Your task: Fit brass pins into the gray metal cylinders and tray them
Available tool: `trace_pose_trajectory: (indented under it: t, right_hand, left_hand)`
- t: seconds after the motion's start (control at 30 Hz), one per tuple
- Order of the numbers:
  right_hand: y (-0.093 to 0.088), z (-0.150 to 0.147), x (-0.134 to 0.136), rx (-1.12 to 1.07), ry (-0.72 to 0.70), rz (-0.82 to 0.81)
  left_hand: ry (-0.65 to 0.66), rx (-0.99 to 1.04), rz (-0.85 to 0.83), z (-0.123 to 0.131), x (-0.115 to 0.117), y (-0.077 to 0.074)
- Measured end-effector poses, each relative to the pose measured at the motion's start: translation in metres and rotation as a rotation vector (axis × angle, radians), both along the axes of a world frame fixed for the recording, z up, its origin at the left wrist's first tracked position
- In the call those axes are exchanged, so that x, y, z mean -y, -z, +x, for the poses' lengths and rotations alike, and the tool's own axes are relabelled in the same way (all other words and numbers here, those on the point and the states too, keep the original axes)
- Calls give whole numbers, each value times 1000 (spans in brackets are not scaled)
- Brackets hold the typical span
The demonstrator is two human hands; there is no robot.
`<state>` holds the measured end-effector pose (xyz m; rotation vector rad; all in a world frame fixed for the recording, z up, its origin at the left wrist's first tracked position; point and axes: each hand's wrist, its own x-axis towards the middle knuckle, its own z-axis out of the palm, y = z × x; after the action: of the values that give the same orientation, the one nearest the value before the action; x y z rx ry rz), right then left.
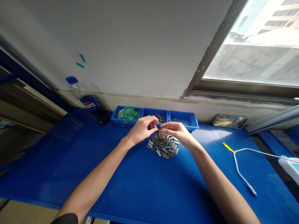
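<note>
My left hand [144, 128] and my right hand [177, 132] meet fingertip to fingertip just above a pile of small parts. Both are closed in a pinch. Between the fingertips a small dark part shows faintly, too small to name. Below them on the blue tabletop lies the pile, made of thin brass-coloured pins [159, 141] and short grey cylinders [172, 147]. Behind my hands stand three blue bins. The left bin [114, 117] has green plastic bags [128, 114], the middle bin [149, 110] several grey cylinders, and the right bin [188, 117] a few thin pins.
A cola bottle [87, 99] stands at the back left beside a small black object [102, 119]. A phone [230, 121] leans against the wall at the back right. A white cable [238, 166] with a yellow tag lies on the blue table [130, 186], leading towards a white power strip [291, 168].
</note>
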<state>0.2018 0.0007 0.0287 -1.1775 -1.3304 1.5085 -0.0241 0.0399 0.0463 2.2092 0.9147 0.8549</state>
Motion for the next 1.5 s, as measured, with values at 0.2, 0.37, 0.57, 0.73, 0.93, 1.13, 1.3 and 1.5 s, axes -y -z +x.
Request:
trace_pose_trajectory:
  t: [0.2,0.37,0.57,0.73,0.93,1.13,1.3,1.5]
  right_hand:
    - [2,-3,-1,-2,69,0]
    - [-3,7,-5,99,154,77]
    - [-18,30,-8,173,397,176]
    - [-24,39,-8,149,435,152]
    - [-22,32,-7,176,356,155]
    - [-13,28,-8,202,262,117]
    - [-9,26,-8,203,213,110]
    - [-5,24,-8,215,171,114]
  left_hand:
    - [32,-108,30,-2,-1,5]
    - [74,-296,-6,-4,-4,14]
    - [151,-439,-21,-1,-1,19]
    - [135,-493,8,3,0,24]
    - [144,-432,8,-5,-7,26]
    - [112,-368,-11,-8,-8,18]
    - [146,-383,-13,-2,-6,26]
    - [139,-276,-62,-8,-10,15]
